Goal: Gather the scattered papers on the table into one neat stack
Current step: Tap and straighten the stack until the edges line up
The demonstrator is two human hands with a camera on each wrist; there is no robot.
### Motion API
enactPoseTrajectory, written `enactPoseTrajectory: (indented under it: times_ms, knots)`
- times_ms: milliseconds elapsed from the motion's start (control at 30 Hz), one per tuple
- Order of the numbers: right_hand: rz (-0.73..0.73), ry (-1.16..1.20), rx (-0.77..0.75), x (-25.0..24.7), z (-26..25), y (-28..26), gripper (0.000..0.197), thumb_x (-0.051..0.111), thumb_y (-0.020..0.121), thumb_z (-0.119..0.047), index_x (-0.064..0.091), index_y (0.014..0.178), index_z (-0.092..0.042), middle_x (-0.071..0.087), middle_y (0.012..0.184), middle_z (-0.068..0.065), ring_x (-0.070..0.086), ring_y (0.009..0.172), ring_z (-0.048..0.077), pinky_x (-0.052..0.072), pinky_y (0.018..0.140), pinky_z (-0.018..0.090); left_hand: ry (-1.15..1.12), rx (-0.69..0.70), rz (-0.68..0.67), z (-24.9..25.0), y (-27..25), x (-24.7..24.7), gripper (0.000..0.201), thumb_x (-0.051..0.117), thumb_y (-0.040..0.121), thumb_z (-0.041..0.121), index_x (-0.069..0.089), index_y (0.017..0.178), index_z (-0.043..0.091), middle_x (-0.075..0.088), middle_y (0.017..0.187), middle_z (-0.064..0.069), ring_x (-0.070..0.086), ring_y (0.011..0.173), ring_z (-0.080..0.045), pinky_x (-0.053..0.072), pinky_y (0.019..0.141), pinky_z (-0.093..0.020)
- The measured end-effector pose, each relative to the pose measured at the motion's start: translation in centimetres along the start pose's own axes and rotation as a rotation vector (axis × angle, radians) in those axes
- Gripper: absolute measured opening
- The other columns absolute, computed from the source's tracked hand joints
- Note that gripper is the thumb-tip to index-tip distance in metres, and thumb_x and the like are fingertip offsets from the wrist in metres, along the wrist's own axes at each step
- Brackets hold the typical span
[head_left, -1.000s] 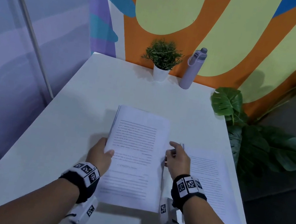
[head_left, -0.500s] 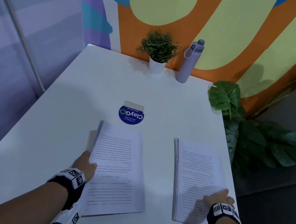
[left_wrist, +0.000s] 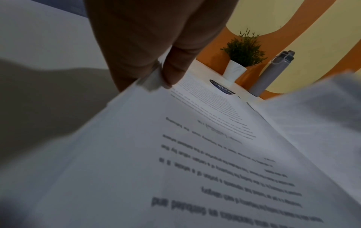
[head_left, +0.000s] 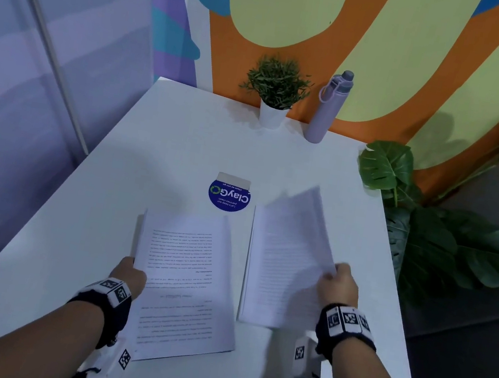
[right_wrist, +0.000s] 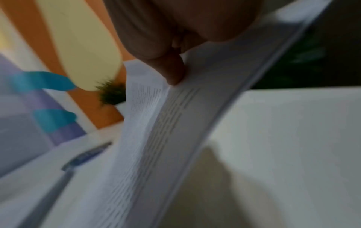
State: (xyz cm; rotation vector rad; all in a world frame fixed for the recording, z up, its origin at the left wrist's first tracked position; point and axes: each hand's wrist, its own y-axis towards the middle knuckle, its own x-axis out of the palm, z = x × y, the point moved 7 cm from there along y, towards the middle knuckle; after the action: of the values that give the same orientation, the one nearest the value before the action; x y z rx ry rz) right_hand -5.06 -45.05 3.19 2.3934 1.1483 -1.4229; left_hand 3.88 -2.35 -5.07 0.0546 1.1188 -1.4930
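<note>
Two bundles of printed white sheets sit side by side on the white table (head_left: 183, 145). The left bundle (head_left: 187, 283) lies near the front edge; my left hand (head_left: 130, 274) pinches its left edge between thumb and fingers (left_wrist: 173, 72), lifting that edge slightly. My right hand (head_left: 337, 284) pinches the right edge of the right bundle (head_left: 284, 269), thumb (right_wrist: 171, 72) on top. That side is raised off the table and tilted toward the left, and it looks blurred. Both bundles (left_wrist: 195, 154) (right_wrist: 156, 138) fill the wrist views.
A round blue sticker (head_left: 229, 195) lies on the table just beyond the papers. A small potted plant (head_left: 275, 91) and a lilac bottle (head_left: 328, 106) stand at the far edge by the painted wall. Big-leafed plants (head_left: 430, 234) crowd the table's right side.
My right hand left the left bundle, reached the right bundle, took its right edge and lifted it, tilting it leftward. The left bundle slid nearer me, baring the blue sticker.
</note>
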Motion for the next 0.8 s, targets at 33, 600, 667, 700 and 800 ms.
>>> enactPoseTrajectory:
  times_ms: [33, 600, 667, 700, 800]
  knots:
    - [0.021, 0.017, -0.059, -0.9, -2.0, -0.2, 0.004, 0.043, 0.09, -0.006, 0.044, 0.092, -0.01, 0.057, 0.092, 0.018, 0.052, 0.079, 0.031, 0.04, 0.067, 0.032, -0.002, -0.004, 0.015, -0.1, 0.0, -0.3, 0.032, 0.037, 0.082, -0.007, 0.036, 0.058, 0.013, 0.041, 0.059, -0.003, 0.036, 0.052, -0.017, 0.026, 0.05, -0.022]
    - [-0.424, 0.037, -0.184, 14.4, -7.1, -7.3, 0.027, 0.047, 0.091, -0.012, 0.054, 0.116, -0.004, 0.063, 0.113, 0.017, 0.06, 0.101, 0.031, 0.038, 0.076, 0.024, -0.15, -0.021, -0.012, -0.8, -0.8, -0.1, 0.053, 0.036, 0.098, 0.031, 0.032, 0.139, -0.001, 0.045, 0.137, -0.022, 0.048, 0.121, -0.036, 0.037, 0.103, -0.039]
    - [-0.442, 0.024, -0.166, 15.0, -7.0, -7.7, 0.032, 0.045, 0.091, -0.013, 0.052, 0.121, -0.004, 0.06, 0.108, 0.014, 0.058, 0.096, 0.029, 0.038, 0.076, 0.024, -0.137, 0.009, 0.011, -1.1, -0.5, -0.3, 0.033, 0.039, 0.095, 0.017, 0.049, 0.122, 0.0, 0.057, 0.104, -0.016, 0.056, 0.089, -0.029, 0.045, 0.087, -0.034]
    - [-0.445, 0.016, -0.168, 15.1, -7.1, -7.8, 0.027, 0.043, 0.091, -0.012, 0.052, 0.116, -0.005, 0.057, 0.101, 0.011, 0.055, 0.09, 0.027, 0.038, 0.075, 0.024, -0.127, 0.018, 0.01, -1.2, -0.3, -0.2, 0.019, 0.038, 0.094, 0.011, 0.053, 0.104, 0.006, 0.053, 0.087, -0.008, 0.051, 0.073, -0.022, 0.043, 0.078, -0.029]
    - [-0.424, -0.057, -0.199, 14.1, -7.4, -7.3, 0.008, 0.041, 0.089, -0.011, 0.046, 0.084, -0.014, 0.054, 0.084, 0.004, 0.051, 0.08, 0.023, 0.04, 0.07, 0.026, -0.09, 0.037, 0.028, -1.2, -0.4, -0.8, 0.018, 0.034, 0.095, 0.004, 0.039, 0.083, 0.016, 0.039, 0.073, 0.003, 0.035, 0.06, -0.008, 0.032, 0.074, -0.024]
